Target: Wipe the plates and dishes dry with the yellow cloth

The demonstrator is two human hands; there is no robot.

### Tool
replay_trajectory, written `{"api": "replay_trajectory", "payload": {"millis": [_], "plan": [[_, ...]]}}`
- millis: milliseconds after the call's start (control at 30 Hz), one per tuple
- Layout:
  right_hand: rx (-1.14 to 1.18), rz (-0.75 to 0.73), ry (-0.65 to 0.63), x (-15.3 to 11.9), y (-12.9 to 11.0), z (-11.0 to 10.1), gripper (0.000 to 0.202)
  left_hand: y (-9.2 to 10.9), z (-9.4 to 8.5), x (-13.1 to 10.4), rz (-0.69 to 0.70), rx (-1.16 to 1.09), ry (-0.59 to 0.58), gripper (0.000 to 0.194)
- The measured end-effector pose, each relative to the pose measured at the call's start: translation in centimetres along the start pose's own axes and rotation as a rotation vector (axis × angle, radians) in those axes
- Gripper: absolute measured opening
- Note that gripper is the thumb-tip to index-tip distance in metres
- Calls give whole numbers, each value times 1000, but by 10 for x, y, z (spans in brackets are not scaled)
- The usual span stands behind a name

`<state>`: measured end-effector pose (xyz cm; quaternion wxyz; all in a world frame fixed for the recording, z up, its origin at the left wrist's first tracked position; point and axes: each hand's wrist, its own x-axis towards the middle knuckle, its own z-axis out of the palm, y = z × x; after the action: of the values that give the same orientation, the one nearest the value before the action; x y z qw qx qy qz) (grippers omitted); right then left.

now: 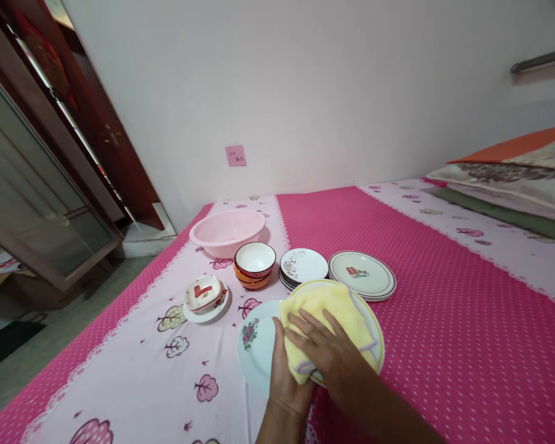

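Observation:
A white plate with a yellow rim [380,346] is tilted toward me, a folded yellow cloth [346,308] covering most of its face. From the left and below, my left hand [289,376] grips the plate, thumb up along the cloth's edge; its other fingers are hidden. My right hand [324,345] lies flat on the cloth with its fingers stretched out and apart, pressing it against the plate. Partly behind my left hand, a pale plate with a purple flower print [254,348] rests on the bedspread.
Beyond my hands are stacked plates with a floral print [305,265], oval plates with a red and green print [363,274], stacked bowls [255,259] and a pink basin [226,231]. Small square dishes [203,293] sit on a saucer [213,314] at left. The bedspread [444,345] lies beneath everything.

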<state>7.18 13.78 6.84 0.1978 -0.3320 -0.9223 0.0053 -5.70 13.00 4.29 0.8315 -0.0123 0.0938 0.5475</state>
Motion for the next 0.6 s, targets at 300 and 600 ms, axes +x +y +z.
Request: {"api": "replay_trajectory", "payload": {"millis": [300,600], "plan": [[-211,257,64,-9,46,-1,69,-3,-12,16,115,240,-196,59],[-177,177,16,-43,46,8,66,26,-16,14,284,201,-137,59]]}}
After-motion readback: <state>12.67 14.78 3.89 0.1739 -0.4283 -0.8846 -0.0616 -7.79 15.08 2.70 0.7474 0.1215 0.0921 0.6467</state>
